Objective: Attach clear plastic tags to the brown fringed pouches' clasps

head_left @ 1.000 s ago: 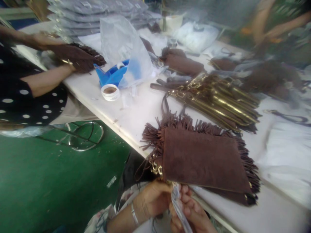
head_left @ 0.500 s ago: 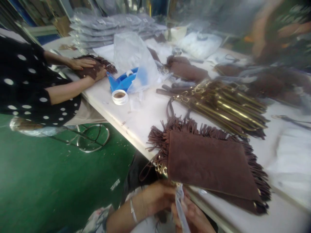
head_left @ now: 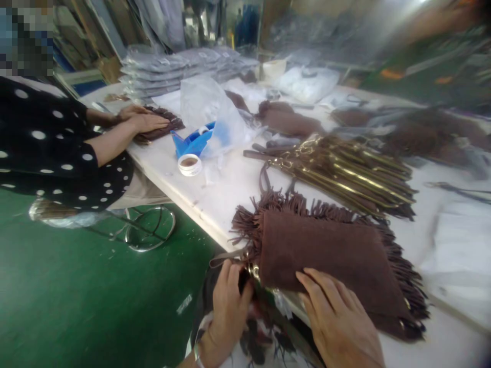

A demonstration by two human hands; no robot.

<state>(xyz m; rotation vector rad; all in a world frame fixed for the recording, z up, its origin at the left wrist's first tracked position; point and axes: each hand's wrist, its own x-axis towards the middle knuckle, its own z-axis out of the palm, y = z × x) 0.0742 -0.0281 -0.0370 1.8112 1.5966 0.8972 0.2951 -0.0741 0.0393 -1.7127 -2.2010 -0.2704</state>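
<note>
A brown suede fringed pouch [head_left: 326, 255] lies at the table's front edge, with a second pouch partly showing under it. My right hand [head_left: 337, 317] rests on its lower edge, palm down, fingers stretched out and holding nothing. At the pouch's left corner is my left hand [head_left: 228, 306], its fingers curled beside the gold hardware [head_left: 253, 270] and the brown wrist strap [head_left: 226, 259]. What lies between those fingers is hidden. A bit of clear plastic [head_left: 283, 304] shows below the table edge, between my hands.
Several gold-zipped brown pouches [head_left: 356, 174] are stacked behind. A white tub [head_left: 189, 165], a blue holder [head_left: 194, 140] and a clear bag [head_left: 207, 102] stand farther left. Another person's hands [head_left: 148, 122] press a brown fringed piece [head_left: 169, 116]. Bagged goods [head_left: 153, 76] are piled at the back.
My hands have parted from the clear plastic strip they held together. The right moved up onto the pouch; the left moved to its left corner. The other person's hands also shifted.
</note>
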